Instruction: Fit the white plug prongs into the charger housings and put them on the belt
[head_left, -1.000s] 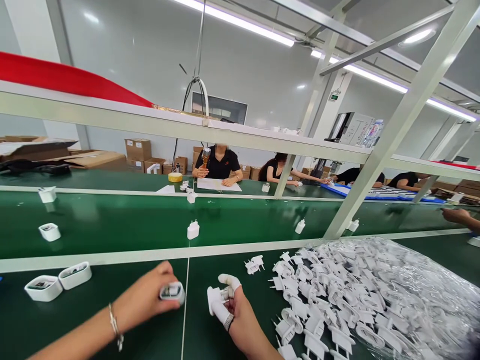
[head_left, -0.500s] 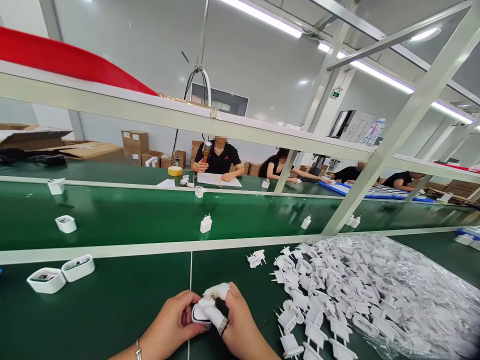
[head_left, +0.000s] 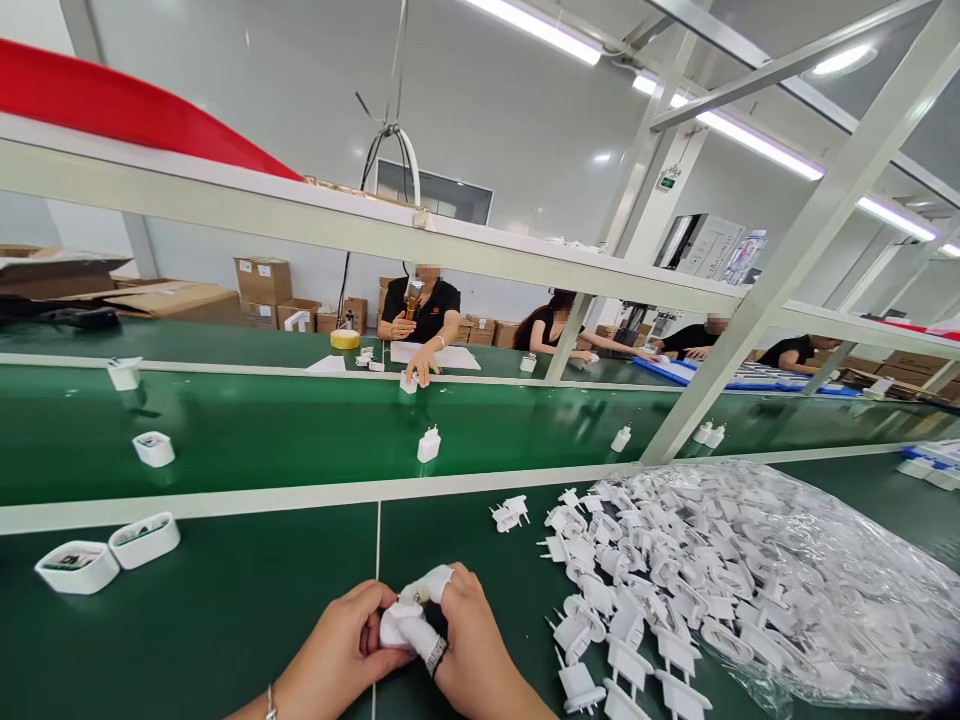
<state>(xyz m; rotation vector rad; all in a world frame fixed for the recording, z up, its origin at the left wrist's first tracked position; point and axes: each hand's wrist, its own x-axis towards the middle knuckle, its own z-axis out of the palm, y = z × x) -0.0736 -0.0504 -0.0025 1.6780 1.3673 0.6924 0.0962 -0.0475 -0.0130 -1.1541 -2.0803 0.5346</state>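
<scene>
Near the front edge of the green table, my left hand (head_left: pixel 341 640) grips a small white charger housing (head_left: pixel 396 622) from its left side. On the other side, my right hand (head_left: pixel 457 620) is closed on the same housing, its thumb and forefinger in white finger covers and a ring on one finger. The fingers hide much of the piece. To the right lies a large heap of white plug covers with pins (head_left: pixel 645 560), partly under clear plastic. Two open white housings (head_left: pixel 79 568) with parts inside rest at the left.
Beyond a pale rail (head_left: pixel 225 504), a green conveyor (head_left: pixel 262 430) carries a white plug charger (head_left: pixel 428 444) and an open housing (head_left: pixel 154 449). A slanting metal post (head_left: pixel 720 350) stands at the right. Across the belt, a person (head_left: pixel 427 310) holds a tool; others sit farther right.
The chargers on the belt have shifted right. The person opposite has reached forward onto a white charger at the belt's edge. My hands stay on the housing, which is turned slightly.
</scene>
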